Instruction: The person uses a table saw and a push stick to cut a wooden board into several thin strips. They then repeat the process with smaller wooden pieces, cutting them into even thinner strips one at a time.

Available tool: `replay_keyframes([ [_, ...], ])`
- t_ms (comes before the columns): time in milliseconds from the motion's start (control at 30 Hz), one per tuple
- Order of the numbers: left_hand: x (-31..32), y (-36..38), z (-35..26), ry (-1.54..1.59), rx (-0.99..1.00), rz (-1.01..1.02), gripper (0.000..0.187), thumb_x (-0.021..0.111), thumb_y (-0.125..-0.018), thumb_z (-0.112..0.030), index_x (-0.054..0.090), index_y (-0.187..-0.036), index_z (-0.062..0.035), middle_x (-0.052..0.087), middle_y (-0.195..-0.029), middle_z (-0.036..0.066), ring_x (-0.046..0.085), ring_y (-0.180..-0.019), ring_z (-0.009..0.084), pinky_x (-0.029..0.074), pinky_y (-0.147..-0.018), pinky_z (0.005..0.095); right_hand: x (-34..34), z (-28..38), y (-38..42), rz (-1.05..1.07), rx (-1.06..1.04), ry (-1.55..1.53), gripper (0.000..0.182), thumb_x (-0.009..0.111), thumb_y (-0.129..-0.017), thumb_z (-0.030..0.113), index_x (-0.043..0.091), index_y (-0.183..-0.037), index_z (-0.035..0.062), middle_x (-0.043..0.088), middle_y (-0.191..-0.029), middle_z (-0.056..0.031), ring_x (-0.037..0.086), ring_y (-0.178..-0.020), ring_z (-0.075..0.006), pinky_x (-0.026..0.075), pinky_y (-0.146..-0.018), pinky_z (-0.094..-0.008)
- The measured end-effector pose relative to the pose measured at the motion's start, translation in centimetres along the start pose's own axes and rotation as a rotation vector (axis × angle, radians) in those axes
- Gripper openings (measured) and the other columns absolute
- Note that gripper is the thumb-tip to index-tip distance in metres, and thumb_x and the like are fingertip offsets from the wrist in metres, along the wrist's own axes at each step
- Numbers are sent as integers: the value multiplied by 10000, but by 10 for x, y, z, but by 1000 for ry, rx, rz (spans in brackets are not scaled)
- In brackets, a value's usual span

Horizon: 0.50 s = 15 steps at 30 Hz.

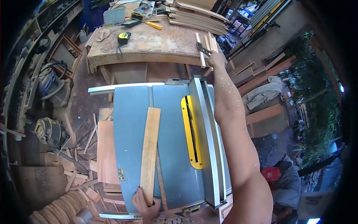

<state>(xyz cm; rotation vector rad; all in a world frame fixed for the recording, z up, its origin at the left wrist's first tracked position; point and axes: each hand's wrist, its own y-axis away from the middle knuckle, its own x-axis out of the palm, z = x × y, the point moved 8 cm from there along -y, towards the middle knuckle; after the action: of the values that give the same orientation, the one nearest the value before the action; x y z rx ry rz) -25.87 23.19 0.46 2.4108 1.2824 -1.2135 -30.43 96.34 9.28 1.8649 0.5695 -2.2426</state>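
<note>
A long, flat wooden board [150,149] lies lengthwise on the blue-grey table saw top [171,123], left of the yellow blade insert [191,134]. At its near end, my left hand [146,204] is closed around the board, fingers on one side and thumb on the other. My right arm, dotted with sawdust, stretches past the metal rip fence [206,138] to the workbench. There my right hand [217,59] is closed on a dark, flat tool [203,49], whose exact kind I cannot make out. Thin wooden strips [211,42] lie beside and under that tool.
The workbench [149,58] behind the saw bears a yellow tape measure [123,37], an orange-yellow tool [153,25], a drill [138,14] and stacked boards [195,20]. Offcuts litter the floor at left, near a shop vacuum [49,130] and a coiled hose [59,209].
</note>
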Motion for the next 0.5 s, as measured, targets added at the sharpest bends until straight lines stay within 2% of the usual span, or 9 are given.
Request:
replay_keyframes([
  [67, 2, 3, 1, -5, 17, -13, 782, 669, -621, -6, 480, -1375, 84, 571, -1265, 257, 533, -1116, 439, 434, -958, 527, -4, -18, -8, -17, 15, 62, 404, 586, -853, 163, 637, -1250, 107, 665, -1176, -253, 640, -1117, -402, 505, -960, -484],
  [167, -1, 0, -4, -50, 36, -29, 714, 659, -641, -11, 492, -1318, 140, 580, -1254, 286, 558, -1084, 454, 455, -932, 526, -13, -33, -1, -16, 28, 85, 438, 567, -857, 155, 613, -1292, 135, 634, -1246, -256, 618, -1160, -405, 490, -986, -491],
  [233, -1, -2, -8, -41, 63, -61, 712, 660, -645, -19, 497, -1322, 129, 583, -1242, 281, 559, -1083, 452, 454, -936, 522, -48, -26, 31, -174, 1, -100, 555, 523, -844, 115, 572, -1367, 297, 658, -1197, -249, 622, -1144, -419, 491, -987, -491],
  [267, -2, 0, -7, -52, 60, -74, 711, 660, -647, -23, 499, -1324, 124, 585, -1236, 278, 560, -1083, 451, 454, -938, 520, -38, -36, 17, -92, -57, -27, 575, 520, -842, 119, 565, -1374, 334, 674, -1142, -253, 637, -1107, -423, 499, -972, -493],
  [300, -2, 2, -4, -51, 39, -86, 708, 656, -652, -29, 503, -1328, 115, 584, -1232, 277, 560, -1089, 448, 449, -949, 517, -51, -32, 29, -109, -38, -51, 568, 524, -834, 112, 583, -1357, 325, 679, -1122, -250, 648, -1072, -426, 510, -940, -499],
  [400, -1, 1, 5, -46, -5, -104, 753, 664, -664, -58, 469, -1374, 98, 553, -1233, 266, 523, -1124, 441, 418, -989, 511, -95, -7, 55, -105, -240, 2, 439, 555, -928, 219, 575, -1366, 238, 674, -1080, -266, 648, -1031, -433, 519, -878, -507],
  [500, -14, -2, 9, 31, -230, -32, 848, 687, -666, -80, 376, -1436, 93, 512, -1212, 259, 485, -1115, 436, 403, -992, 504, -159, 22, 98, -153, -456, 58, 463, 481, -926, 117, 569, -1369, 218, 683, -978, -286, 667, -931, -451, 520, -822, -536],
])
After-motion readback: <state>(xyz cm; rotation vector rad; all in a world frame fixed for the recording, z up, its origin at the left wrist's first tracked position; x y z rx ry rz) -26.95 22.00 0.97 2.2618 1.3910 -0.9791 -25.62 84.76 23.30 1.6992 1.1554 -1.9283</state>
